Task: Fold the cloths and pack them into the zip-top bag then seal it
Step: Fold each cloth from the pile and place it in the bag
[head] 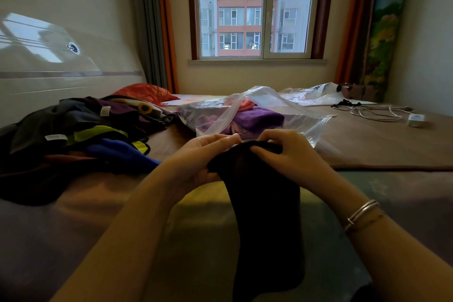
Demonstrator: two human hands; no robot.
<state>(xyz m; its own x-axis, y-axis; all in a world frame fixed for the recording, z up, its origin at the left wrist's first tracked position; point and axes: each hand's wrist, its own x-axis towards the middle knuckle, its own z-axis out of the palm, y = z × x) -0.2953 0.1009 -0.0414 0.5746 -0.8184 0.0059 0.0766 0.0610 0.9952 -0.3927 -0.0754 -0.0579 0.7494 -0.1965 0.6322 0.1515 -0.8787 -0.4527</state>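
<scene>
Now both hands on black cloth

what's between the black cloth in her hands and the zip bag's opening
Nothing visible. Both hands, left hand and right hand, grip the black cloth just in front of the zip-top bag, whose mouth gapes toward them.

Both forearms are bare with no sleeves showing, and the right wrist, on the window's right-hand side, wears thin silver bangles stacked together, while the left hand and right hand carry no rings.
</scene>
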